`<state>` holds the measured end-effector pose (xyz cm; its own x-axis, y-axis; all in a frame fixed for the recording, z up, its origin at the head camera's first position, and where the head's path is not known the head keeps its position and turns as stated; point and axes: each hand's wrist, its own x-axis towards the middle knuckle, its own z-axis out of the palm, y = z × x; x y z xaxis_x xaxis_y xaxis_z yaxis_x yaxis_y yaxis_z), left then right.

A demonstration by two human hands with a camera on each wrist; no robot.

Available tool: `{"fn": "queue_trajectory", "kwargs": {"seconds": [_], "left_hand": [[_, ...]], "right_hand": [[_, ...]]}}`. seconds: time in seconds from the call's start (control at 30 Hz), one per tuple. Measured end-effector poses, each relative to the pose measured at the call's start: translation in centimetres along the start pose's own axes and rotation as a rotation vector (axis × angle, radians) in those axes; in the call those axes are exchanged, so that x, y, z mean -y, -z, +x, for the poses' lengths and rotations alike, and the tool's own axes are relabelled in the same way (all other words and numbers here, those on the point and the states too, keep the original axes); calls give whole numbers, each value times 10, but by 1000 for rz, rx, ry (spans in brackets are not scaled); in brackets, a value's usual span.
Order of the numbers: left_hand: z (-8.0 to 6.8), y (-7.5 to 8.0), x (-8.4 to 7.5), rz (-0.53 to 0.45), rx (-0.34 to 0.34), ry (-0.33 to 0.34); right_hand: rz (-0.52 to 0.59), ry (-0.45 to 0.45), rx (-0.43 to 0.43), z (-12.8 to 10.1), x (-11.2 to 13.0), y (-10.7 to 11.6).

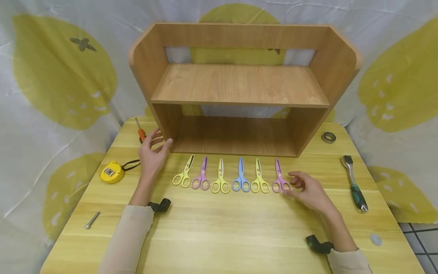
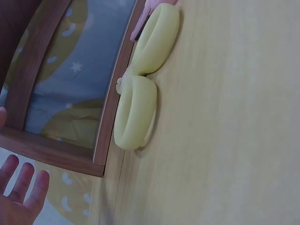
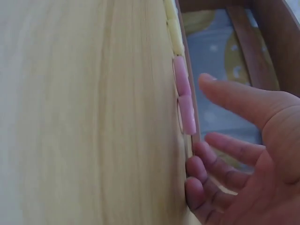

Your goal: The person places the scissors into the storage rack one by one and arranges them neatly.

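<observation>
A two-tier wooden shelf (image 1: 239, 85) stands at the back of the table. In front of it, several scissors lie in a row with blades toward the shelf. My left hand (image 1: 152, 156) is beside the shelf's lower left corner, fingers spread and holding nothing. Just right of that hand are the leftmost yellow scissors (image 1: 186, 170); their loops (image 2: 135, 112) fill the left wrist view. Blue scissors (image 1: 241, 175) lie near the row's middle. My right hand (image 1: 309, 193) is at the right end, fingers loosely bent, thumb close by the handle of the purple scissors (image 1: 278, 171).
On the left lie an orange-handled screwdriver (image 1: 141, 133), a yellow tape measure (image 1: 112, 172) and a bolt (image 1: 92, 220). To the right are a bearing ring (image 1: 328, 137), a ratchet wrench (image 1: 355, 186) and a pale disc (image 1: 375, 239). A patterned curtain (image 1: 65, 72) hangs behind.
</observation>
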<state>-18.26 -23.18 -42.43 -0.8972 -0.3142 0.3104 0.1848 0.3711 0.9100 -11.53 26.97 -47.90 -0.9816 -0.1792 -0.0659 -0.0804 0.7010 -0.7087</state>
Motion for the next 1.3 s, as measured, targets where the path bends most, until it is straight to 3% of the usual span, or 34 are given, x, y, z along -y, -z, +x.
{"fn": "queue_trajectory", "kwargs": {"seconds": [0.43,0.77,1.3], "left_hand": [[20,-7,42,52,-8,36],[15,1,12,5,24,64],[17,6,10,31,75,44]], "right_hand": [[-33,-25,-21,1,7,-11],[-43,-66,-31,3,9,-11],[107,-40,-48,3,22,3]]}}
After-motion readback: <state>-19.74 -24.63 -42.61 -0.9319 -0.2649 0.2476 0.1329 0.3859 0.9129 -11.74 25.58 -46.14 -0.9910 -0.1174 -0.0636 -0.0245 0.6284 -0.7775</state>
